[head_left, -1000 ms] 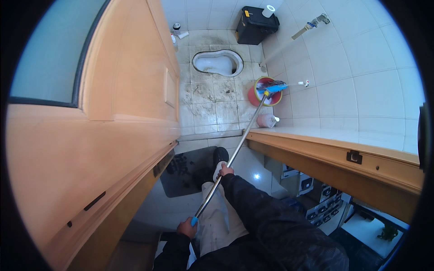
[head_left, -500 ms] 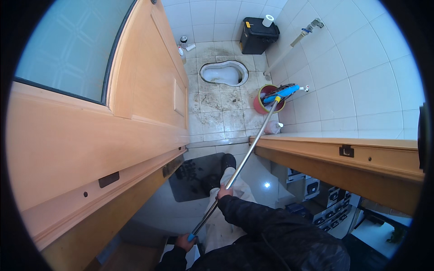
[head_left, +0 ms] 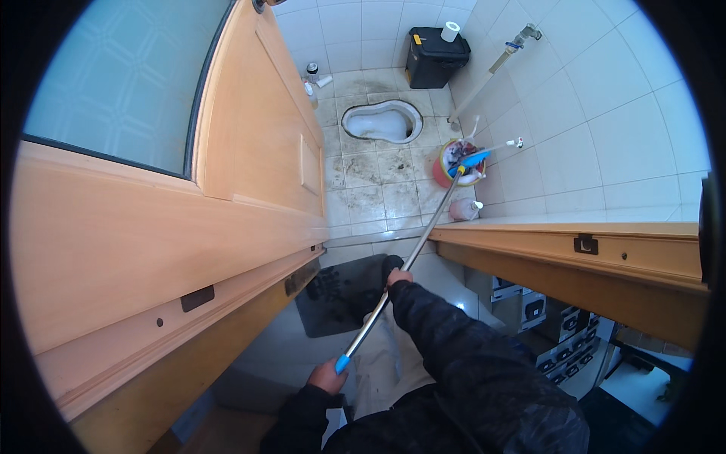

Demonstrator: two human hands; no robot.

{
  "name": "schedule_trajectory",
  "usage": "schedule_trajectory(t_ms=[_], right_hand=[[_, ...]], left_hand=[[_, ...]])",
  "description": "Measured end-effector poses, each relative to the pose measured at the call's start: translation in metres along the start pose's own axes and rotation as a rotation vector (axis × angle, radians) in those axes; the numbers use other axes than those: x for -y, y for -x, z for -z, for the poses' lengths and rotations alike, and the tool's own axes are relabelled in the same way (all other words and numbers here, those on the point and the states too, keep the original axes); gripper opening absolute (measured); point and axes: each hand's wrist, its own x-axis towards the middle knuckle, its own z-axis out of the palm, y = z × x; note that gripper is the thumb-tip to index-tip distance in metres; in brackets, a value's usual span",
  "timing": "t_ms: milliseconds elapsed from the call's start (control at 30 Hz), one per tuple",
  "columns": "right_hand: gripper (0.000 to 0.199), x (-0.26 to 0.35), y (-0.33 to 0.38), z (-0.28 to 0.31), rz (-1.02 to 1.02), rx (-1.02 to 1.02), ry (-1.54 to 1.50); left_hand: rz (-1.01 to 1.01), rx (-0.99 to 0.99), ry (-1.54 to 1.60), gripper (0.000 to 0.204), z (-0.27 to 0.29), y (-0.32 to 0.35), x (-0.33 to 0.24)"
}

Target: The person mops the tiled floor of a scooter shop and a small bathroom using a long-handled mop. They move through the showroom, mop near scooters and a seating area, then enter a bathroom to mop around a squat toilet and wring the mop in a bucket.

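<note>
A flat mop with a silver pole (head_left: 372, 321) stretches away from me through the doorway. My left hand (head_left: 328, 377) is closed at the pole's blue end grip. Farther up, my right hand (head_left: 398, 278) wraps round the metal shaft. At the far end, the blue mop head (head_left: 475, 159) lies in the mouth of a red bucket (head_left: 445, 178) with a yellow-green rim. Dark and pale cloth-like stuff shows inside, partly hidden by the head.
A squat toilet (head_left: 383, 122) is set in the stained tile floor. Right of the bucket's near side stands a pump bottle (head_left: 464, 209). A black bin (head_left: 436, 60) carries a paper roll. The wooden door (head_left: 249, 189) and door frame (head_left: 575, 261) flank me; a dark mat (head_left: 336, 295) lies near my feet.
The mop head has dropped lower into the bucket. Both my hands have moved forward with the pole, and the view has shifted slightly.
</note>
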Motion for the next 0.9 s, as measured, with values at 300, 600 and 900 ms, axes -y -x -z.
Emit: schedule_trajectory(t_ms=[300,600,900], right_hand=[[0.040,0.008,-0.029,0.004,0.125,0.275,0.163],[0.041,-0.036,0.108,0.024,-0.057,0.225,-0.250],[0.036,-0.056,0.205,0.024,-0.279,0.426,-0.480]], left_hand=[[0.116,-0.100,-0.090,0.030,0.005,-0.007,-0.027],[0.006,-0.277,-0.079,0.031,-0.036,0.056,0.067],[0.063,-0.314,-0.211,0.030,-0.012,0.100,0.143]])
